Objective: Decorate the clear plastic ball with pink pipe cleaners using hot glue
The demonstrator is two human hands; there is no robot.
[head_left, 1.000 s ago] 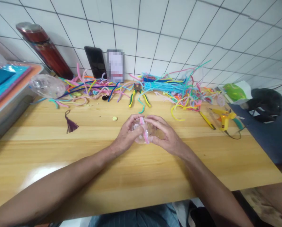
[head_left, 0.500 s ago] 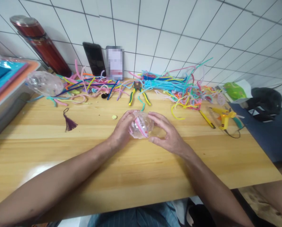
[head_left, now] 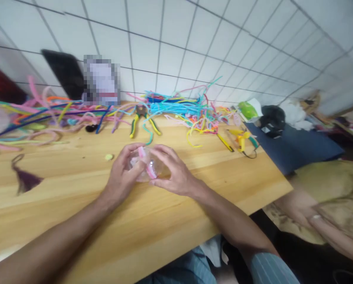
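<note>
Between my two hands sits a clear plastic ball [head_left: 142,177] with a pink-and-white band across it, just above or on the wooden table. My left hand [head_left: 121,170] wraps its left side, the thumb lying over the front. My right hand [head_left: 176,174] curves round the right side, fingers at the top and thumb low by the band. Parts of the ball are hidden by the fingers. Behind it lie pliers [head_left: 141,112] with yellow-green handles and a teal pipe cleaner [head_left: 148,136].
Bundled blue pipe cleaners [head_left: 176,107] and loose coloured ones line the wall. A purple tassel [head_left: 27,179] lies left; a yellow cutter [head_left: 225,142] and glue gun [head_left: 240,139] lie right. Two phones lean on the wall, one black [head_left: 64,75]. Another person's arm [head_left: 333,232] is at right.
My view has swung right, so the table things appear further left. My left thumb has come over the front of the ball, and both hands still hold it.
</note>
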